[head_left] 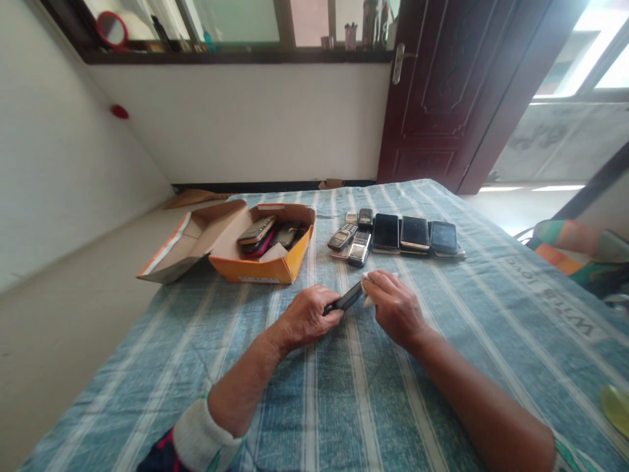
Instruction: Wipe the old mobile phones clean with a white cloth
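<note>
A dark mobile phone (350, 297) is gripped at its near end by my left hand (310, 316), thumb on top and fingers beneath. My right hand (397, 308) is closed on a white cloth or tissue (367, 292) and presses it against the phone's far end. Beyond my hands lie several other phones: keypad phones such as the silver one (360, 248), and touchscreen ones such as the black phone (386, 233). On the left, an orange cardboard box (250, 270) stands with its lid flipped open, holding several more phones (258, 231).
A blue-and-white striped cloth (275, 406) covers the surface under everything. Past its far edge are a white wall and a dark red door (442, 85). Colourful fabric (580, 255) sits at the right, and a yellow-green object (614, 410) shows at the right edge.
</note>
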